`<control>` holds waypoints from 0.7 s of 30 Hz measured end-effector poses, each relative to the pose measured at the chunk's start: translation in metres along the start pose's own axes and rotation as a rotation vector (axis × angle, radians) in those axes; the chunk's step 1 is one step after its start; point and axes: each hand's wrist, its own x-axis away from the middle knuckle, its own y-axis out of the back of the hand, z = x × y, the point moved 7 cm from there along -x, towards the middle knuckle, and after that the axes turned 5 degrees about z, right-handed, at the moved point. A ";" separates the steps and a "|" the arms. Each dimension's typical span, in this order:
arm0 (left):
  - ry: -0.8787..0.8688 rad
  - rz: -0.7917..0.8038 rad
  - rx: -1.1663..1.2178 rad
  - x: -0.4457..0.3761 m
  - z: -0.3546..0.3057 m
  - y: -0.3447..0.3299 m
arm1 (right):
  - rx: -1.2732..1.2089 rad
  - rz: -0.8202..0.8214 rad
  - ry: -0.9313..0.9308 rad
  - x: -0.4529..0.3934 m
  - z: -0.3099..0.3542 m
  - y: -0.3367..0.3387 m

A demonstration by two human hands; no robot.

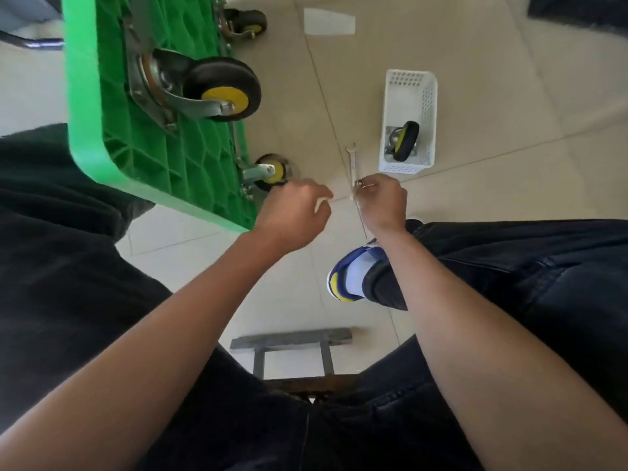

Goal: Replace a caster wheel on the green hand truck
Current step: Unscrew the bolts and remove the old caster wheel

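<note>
Pale tiled floor (475, 35). Beyond my right hand (382, 202), a white perforated basket (413, 93) stands on it; a white paper sheet (329, 22) lies farther off. Near my left hand (294, 215), the green hand truck (112, 96) rests tilted.

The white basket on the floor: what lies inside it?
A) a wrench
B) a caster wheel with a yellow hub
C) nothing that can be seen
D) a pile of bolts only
B: inside the white basket lies a caster wheel with a black tyre and a yellow hub, on its metal plate; the wrench lies outside it, on the floor to its left.
</note>
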 end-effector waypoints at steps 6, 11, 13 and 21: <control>-0.005 0.172 0.064 -0.051 0.002 -0.068 | 0.212 -0.011 -0.031 -0.034 -0.051 -0.004; 0.068 0.258 0.104 -0.084 0.015 -0.109 | 0.536 -0.002 -0.109 -0.065 -0.099 -0.001; 0.078 0.283 0.106 -0.093 0.018 -0.123 | 0.619 0.005 -0.132 -0.077 -0.112 -0.001; 0.139 0.364 0.162 -0.126 0.032 -0.161 | 0.713 0.023 -0.145 -0.117 -0.126 -0.022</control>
